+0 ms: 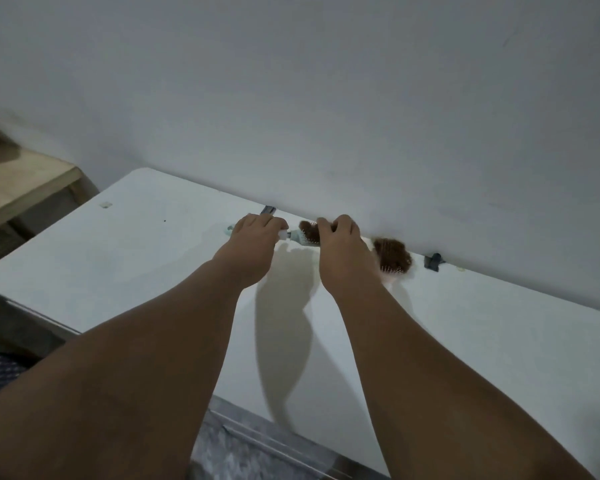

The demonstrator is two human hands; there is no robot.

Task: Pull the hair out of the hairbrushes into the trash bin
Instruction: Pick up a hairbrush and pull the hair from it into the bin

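Observation:
A pale green hairbrush (300, 236) lies near the far edge of the white table (136, 244), its bristles clogged with brown hair (308, 228). My left hand (257, 237) grips its handle. My right hand (340, 242) has its fingers curled into the hair on the brush head. A second brush (394, 259), pinkish with white bristles and a thick clump of brown hair, lies just right of my right hand against the wall. No trash bin is in view.
The grey wall (326, 98) runs along the table's far edge. Two dark clips (433, 262) (268, 210) sit at that edge. A wooden table (21, 188) stands at the left. The floor (243, 448) shows below the table's near edge.

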